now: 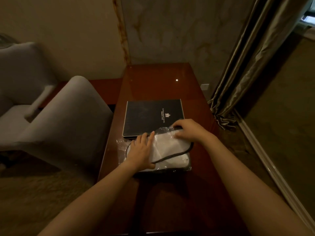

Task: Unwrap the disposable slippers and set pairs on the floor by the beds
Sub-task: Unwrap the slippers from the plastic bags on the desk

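White slippers [167,147] (dark-trimmed), apparently still plastic-wrapped, lying flat

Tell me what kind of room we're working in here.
Most likely a hotel guest room: a black folder printed with a hotel name lies on the glossy dark wooden desk, beside plastic-wrapped white disposable slippers, grey upholstered armchairs and heavy satin curtains.

The table [153,82] is dark wood, glossy and smooth. The wrapper [122,143] is clear, crinkled, shiny plastic over white matt cloth slippers [167,147]. The black folder [146,116] looks matt. At nine o'clock, the chair [68,116] is soft grey cloth; at two o'clock, the curtain [247,65] has a satin sheen.
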